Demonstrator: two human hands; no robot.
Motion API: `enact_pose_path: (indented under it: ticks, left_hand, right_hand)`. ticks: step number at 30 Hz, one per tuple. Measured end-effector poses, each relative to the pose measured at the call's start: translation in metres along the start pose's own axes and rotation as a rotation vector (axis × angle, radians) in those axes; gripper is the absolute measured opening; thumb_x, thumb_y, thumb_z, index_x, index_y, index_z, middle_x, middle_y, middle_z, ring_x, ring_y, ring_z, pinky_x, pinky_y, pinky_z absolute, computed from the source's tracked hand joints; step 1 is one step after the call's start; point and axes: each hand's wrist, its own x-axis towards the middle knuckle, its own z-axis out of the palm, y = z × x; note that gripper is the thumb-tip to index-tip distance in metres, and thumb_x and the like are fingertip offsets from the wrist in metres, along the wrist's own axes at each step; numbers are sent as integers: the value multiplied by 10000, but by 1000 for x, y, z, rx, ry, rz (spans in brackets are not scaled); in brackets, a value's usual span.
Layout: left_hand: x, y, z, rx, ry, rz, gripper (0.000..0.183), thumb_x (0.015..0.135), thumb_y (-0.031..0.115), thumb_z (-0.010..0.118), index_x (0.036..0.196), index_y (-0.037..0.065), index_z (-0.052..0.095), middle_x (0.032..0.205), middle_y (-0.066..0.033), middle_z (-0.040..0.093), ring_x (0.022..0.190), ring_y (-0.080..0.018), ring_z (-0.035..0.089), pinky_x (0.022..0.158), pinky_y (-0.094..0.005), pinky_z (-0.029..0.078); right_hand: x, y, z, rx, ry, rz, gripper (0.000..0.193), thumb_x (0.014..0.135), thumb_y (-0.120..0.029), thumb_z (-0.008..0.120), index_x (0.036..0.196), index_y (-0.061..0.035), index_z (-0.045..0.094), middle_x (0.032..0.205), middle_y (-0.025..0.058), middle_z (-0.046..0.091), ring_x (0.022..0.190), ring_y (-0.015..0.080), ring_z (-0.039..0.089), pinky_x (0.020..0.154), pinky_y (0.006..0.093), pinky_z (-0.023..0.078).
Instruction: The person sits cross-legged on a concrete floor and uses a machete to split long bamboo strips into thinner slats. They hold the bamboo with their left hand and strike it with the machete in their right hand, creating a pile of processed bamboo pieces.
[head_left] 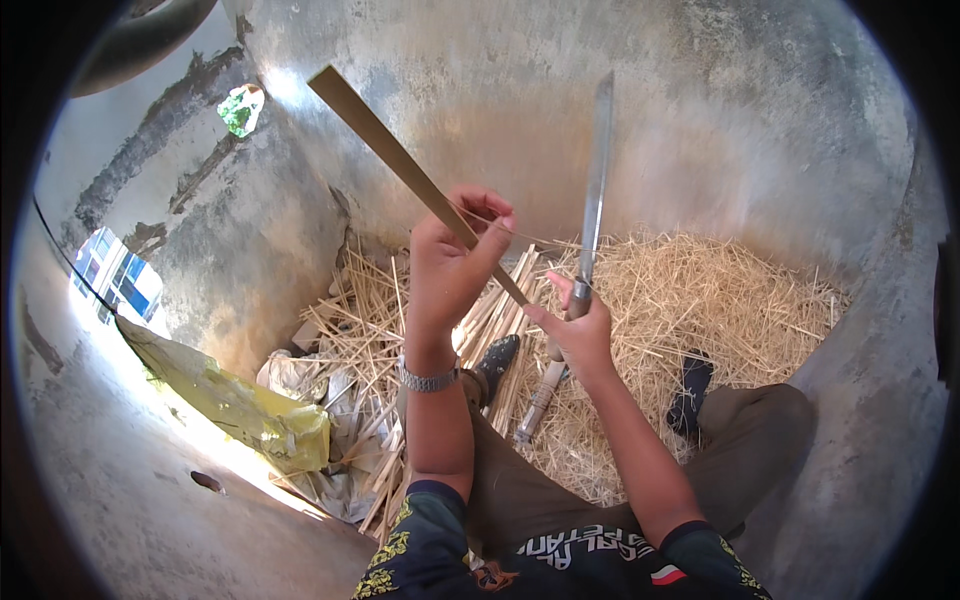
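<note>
A strip (385, 143) slants up leftward, the left hand (448, 262) pinching a strand (540, 241) (right hand (587, 338) gripping a knife (599, 170)).

Daylight glares through an overexposed opening (118, 275) at left and a small hole (241, 109) at upper left of the frame, and glints on the blade (599, 175); shade dulls the right edge, lines bend toward the black fisheye rim, and the straw (740, 300) looks slightly soft, perhaps unfocused

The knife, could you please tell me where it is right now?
In the head view, right of centre, the knife stands blade up in the right hand, to the right of the flat strip, with the wall behind it.
</note>
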Motion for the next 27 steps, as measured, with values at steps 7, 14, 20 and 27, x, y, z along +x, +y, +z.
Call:
enact_pose_path:
  ticks: [7, 14, 20, 27]
  left_hand:
    - [2, 41, 8, -99, 60, 36, 197, 886, -22, 751, 1053, 12, 653, 950, -34, 685, 875, -111, 675, 772, -234, 545]
    - [21, 75, -1, -60, 90, -39, 236, 826, 23, 831, 1000, -6, 674, 894, -95, 743, 829, -151, 724, 745, -273, 594]
    - [45, 100, -26, 262, 93, 231, 214, 829, 88, 845, 967, -14, 718, 863, -105, 753, 803, -157, 734, 747, -286, 599]
    - [67, 138, -44, 217, -152, 86, 192, 905, 186, 786, 938, 1, 746, 820, -115, 751, 765, -178, 739, 754, -311, 589]
  right_hand:
    - [12, -9, 21, 287, -247, 201, 471, 783, -293, 917, 837, -140, 475, 757, -26, 589, 682, 52, 547, 630, 236, 461]
    - [15, -1, 28, 305, -270, 245, 467, 783, -293, 915, 843, -141, 478, 734, -46, 529, 660, 66, 522, 628, 246, 464]
    - [18, -4, 27, 308, -317, 229, 463, 783, -303, 913, 835, -151, 479, 740, -52, 506, 666, 58, 493, 621, 233, 437]
    - [22, -9, 25, 263, -306, 223, 474, 785, -339, 907, 806, -165, 467, 701, -79, 455, 649, 51, 448, 593, 225, 393]
